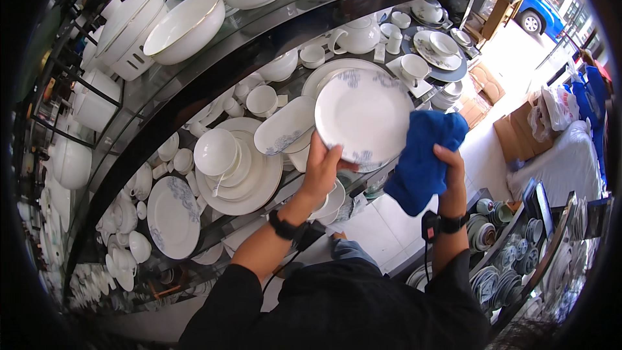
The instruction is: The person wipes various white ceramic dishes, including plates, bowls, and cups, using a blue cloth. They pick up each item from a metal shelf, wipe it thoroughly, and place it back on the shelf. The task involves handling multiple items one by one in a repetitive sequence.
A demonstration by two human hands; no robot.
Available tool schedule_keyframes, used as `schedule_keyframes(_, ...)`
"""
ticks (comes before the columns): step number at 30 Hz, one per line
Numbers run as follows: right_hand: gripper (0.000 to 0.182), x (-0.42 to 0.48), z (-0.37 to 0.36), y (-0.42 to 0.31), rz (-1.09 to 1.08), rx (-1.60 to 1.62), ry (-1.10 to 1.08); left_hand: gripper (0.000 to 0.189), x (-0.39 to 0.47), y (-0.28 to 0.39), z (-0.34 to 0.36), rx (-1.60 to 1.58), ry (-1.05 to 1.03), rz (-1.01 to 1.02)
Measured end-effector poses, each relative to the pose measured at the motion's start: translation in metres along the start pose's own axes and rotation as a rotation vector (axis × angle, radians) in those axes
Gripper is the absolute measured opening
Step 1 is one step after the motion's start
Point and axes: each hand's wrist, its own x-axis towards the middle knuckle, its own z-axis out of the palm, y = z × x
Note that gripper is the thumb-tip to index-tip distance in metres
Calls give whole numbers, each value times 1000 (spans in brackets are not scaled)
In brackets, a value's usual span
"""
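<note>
My left hand [323, 163] grips the lower left rim of a round white plate [364, 114] with blue floral patches along its edge. The thumb lies on the plate's face and the fingers go underneath. A blue cloth [427, 160] hangs from my right hand [449, 165], its upper part against or just in front of the plate's right edge. Under and beside the plate, a white oblong dish [285, 124] with blue flowers sits on the shelf. A larger white plate [318, 75] is partly hidden behind the held one.
A glass shelf [311, 9] with a dark edge curves above, bearing white bowls [187, 26]. Stacked plates with a bowl [216, 151], a teapot [357, 34] and an oval plate [173, 217] stand on the shelf below. Racks of crockery [505, 253] rise at right, near cardboard boxes [525, 131].
</note>
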Motion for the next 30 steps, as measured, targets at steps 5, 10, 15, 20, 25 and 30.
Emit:
schedule_keyframes(5,60,65,-1,-19,95,-49,-20,37,59,-9,11,-23,69,-2)
schedule_keyframes(10,51,100,2,-34,114,-266,2,33,85,-24,19,-30,139,-79)
schedule_keyframes(15,53,117,1,-33,206,-288,55,28,90,-41,17,-2,192,-70)
schedule_keyframes(20,52,131,-4,-30,231,-351,-21,25,91,-48,10,10,224,-59)
schedule_keyframes(25,52,137,8,-28,283,-411,-28,26,90,-48,0,-17,251,-75)
schedule_keyframes(30,50,150,0,-20,283,-444,-10,26,90,-48,-1,-57,257,-83)
